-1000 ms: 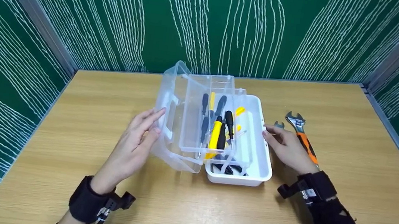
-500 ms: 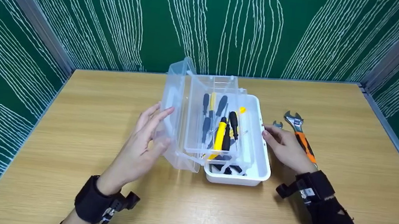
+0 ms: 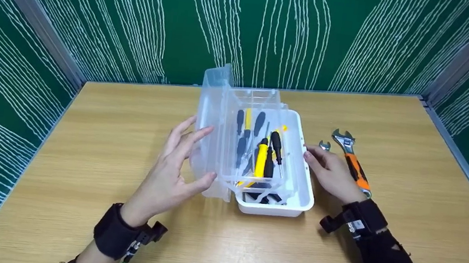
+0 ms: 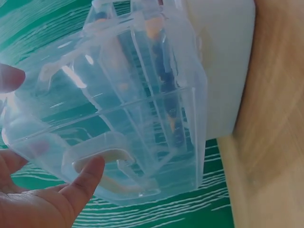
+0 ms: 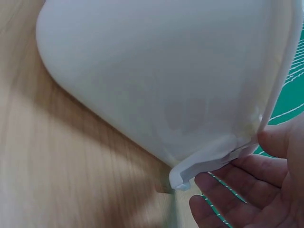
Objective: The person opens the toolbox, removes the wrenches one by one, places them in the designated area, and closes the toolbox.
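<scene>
Since a second ago, the clear lid [image 3: 213,124] has swung up from leaning left to standing nearly upright over the white toolbox base [image 3: 298,187], and the clear inner tray [image 3: 254,151] of screwdrivers [image 3: 261,161] has ridden in over the base with it. The box sits mid-table, slightly toward the far side.

The left hand [image 3: 175,164] lies spread against the lid's outer face, fingers straight and thumb under the near corner, pushing rather than gripping; the left wrist view shows a fingertip [image 4: 90,171] at the moulded handle recess. The right hand [image 3: 331,171] rests relaxed against the base's right rim, fingers lightly bent at the latch tab [image 5: 190,173], not clearly clasping it.

To do this well, I judge the right hand should brace the base so it doesn't slide right, while the left lowers the lid slowly past upright so the tray folds flat and no screwdriver handle jams the edge.

An orange-handled adjustable wrench [image 3: 352,160] and a small spanner [image 3: 324,146] lie on the wooden table [image 3: 79,175] just right of the right hand.
</scene>
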`<act>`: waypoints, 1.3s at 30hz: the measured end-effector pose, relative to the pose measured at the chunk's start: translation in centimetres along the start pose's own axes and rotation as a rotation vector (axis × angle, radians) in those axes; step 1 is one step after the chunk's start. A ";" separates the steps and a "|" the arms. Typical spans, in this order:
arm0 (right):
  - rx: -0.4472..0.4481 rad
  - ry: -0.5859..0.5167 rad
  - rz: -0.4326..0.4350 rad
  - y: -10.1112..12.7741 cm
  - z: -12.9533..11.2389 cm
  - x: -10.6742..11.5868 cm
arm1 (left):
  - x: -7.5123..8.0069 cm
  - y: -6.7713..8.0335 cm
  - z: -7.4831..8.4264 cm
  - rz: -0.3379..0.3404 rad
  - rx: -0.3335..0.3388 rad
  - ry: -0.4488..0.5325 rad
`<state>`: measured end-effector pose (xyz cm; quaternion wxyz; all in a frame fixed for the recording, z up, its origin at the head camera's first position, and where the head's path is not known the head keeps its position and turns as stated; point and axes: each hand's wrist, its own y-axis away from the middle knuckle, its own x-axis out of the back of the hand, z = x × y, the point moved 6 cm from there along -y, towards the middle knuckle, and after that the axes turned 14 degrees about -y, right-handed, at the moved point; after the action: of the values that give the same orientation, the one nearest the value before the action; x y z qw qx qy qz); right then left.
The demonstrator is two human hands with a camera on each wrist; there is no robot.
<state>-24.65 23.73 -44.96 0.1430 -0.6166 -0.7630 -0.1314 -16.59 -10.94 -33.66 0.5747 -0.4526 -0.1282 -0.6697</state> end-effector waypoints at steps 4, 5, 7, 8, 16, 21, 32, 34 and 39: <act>0.000 -0.010 -0.004 0.1 -0.1 -0.4 | -0.1 -0.4 0.4 0.024 -0.050 -0.028; -0.003 -0.012 -0.004 0.1 0.0 -0.5 | -0.1 -0.5 0.5 0.025 -0.059 -0.038; -0.010 -0.016 -0.005 0.1 0.0 -0.6 | -0.2 -0.7 0.9 0.022 -0.076 -0.053; -0.010 -0.019 -0.004 0.1 0.1 -0.6 | -0.3 -0.9 1.0 0.021 -0.084 -0.063; 0.023 -0.033 -0.002 -0.1 0.1 -0.7 | -1.1 -1.7 2.7 0.028 -0.185 -0.145; 0.014 -0.037 -0.008 -0.2 0.2 -0.7 | -1.5 -2.1 3.7 0.040 -0.234 -0.200; -0.017 -0.052 -0.017 -0.2 0.4 -0.6 | -2.5 -3.2 5.5 -0.012 -0.282 -0.348; -0.015 -0.052 -0.018 -0.1 0.4 -0.6 | -2.7 -3.4 5.9 -0.023 -0.302 -0.368; -0.018 -0.052 -0.020 -0.1 0.4 -0.5 | -3.4 -3.8 6.9 -0.034 -0.358 -0.414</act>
<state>-24.66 23.41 -45.57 0.1161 -0.6134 -0.7713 -0.1236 -17.01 -2.78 -31.03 0.4357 -0.6719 -0.1304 -0.5845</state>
